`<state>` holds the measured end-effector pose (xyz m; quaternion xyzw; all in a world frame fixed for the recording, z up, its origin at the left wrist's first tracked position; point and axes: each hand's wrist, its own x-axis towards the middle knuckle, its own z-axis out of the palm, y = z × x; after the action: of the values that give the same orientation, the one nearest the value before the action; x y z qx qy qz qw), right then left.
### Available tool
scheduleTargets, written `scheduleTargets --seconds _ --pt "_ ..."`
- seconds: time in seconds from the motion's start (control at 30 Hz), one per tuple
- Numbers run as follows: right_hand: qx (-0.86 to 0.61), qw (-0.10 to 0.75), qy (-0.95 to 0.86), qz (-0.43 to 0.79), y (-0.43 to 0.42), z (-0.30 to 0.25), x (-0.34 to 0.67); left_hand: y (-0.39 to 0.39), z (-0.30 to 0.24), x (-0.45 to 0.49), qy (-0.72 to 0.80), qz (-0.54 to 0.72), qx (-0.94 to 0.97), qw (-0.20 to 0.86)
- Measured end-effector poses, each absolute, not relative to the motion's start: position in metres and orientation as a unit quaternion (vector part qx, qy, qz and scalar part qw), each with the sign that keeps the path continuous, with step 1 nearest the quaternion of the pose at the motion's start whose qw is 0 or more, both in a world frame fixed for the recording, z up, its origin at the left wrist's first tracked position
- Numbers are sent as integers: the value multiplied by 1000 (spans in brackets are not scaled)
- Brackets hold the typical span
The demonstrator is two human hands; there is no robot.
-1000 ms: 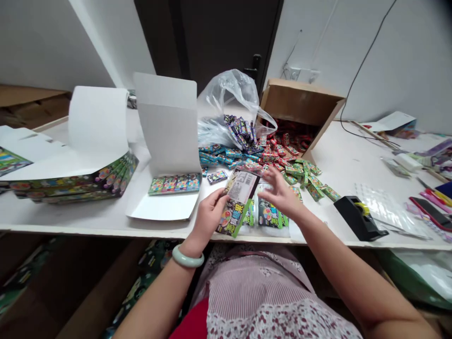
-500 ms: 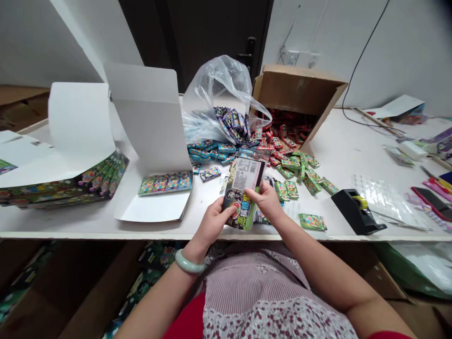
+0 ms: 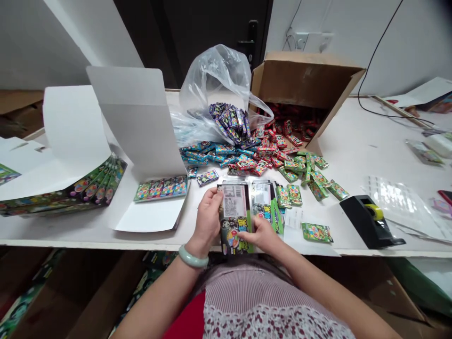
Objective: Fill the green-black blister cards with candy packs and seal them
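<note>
Both hands hold one printed candy bag (image 3: 234, 214) with a white barcode label, upright at the table's front edge. My left hand (image 3: 207, 221) grips its left side; a pale green bangle sits on that wrist. My right hand (image 3: 262, 234) pinches its lower right corner. Behind it lies a stack of similar bags (image 3: 265, 200) flat on the table. Small candy packets, blue (image 3: 208, 154), red (image 3: 261, 162) and green (image 3: 310, 172), lie heaped further back.
An open white carton (image 3: 141, 141) with a row of packets stands left, beside stacked flat cartons (image 3: 70, 183). A clear plastic bag (image 3: 219, 89) and a tipped brown box (image 3: 303, 89) sit behind. A black tape dispenser (image 3: 369, 214) stands right; one green packet (image 3: 317, 232) lies near the edge.
My right hand came back from the packets and took the bag's lower corner. The bag dropped lower and turned upright toward the table edge.
</note>
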<state>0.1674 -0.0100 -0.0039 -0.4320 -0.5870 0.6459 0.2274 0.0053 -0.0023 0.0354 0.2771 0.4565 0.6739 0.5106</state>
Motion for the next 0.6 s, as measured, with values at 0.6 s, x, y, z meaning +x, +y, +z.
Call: scheduleTargets --seconds 0.6 --pt "-406 408 -576 581 34 18 197 -5 25 13 483 598 363 526"
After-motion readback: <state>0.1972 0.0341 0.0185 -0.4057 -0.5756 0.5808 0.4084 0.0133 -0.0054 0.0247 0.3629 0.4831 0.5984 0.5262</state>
